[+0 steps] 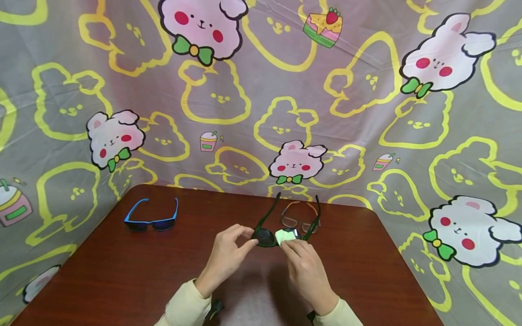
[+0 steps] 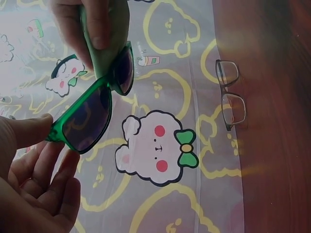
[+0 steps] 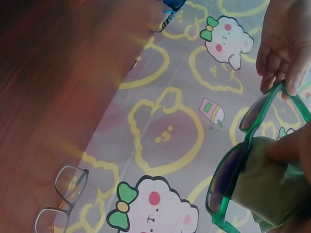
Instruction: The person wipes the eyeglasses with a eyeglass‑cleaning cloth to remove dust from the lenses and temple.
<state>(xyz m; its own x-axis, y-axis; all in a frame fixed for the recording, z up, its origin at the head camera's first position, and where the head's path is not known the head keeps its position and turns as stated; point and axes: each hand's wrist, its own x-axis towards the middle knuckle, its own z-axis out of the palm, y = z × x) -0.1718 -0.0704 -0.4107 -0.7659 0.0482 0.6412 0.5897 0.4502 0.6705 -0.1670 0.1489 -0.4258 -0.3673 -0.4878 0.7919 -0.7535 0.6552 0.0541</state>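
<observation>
I count three pairs of glasses here, one cloth and my two hands. The green-framed sunglasses [image 1: 266,237] are up in front of me, above the near middle of the brown tabletop [image 1: 122,276], temples pointing away. My left hand [image 1: 230,246] pinches their left end between thumb and fingers, the other fingers loosely curled. My right hand [image 1: 306,267] is closed on a pale green cloth [image 1: 285,236], thumb and fingers pressing it to the right-hand lens.

The second pair, blue-framed sunglasses [image 1: 151,224], rests on the table well off to my left, temples unfolded. The third, clear-lens eyeglasses [image 1: 290,222], lies just beyond the pair I hold. Behind the table hangs one printed curtain [image 1: 220,102], with three drink cups [image 1: 208,141] and one cake slice [image 1: 324,28] among its rabbits.

From my head the held frame looks nearly black (only the wrist views give away its translucent green). The head view alone shows the orange temples of the eyeglasses clearly. At the top edge of the right wrist view there is a cut-off blue object [image 3: 174,5], perhaps the blue-framed pair, though too little shows to be certain.
</observation>
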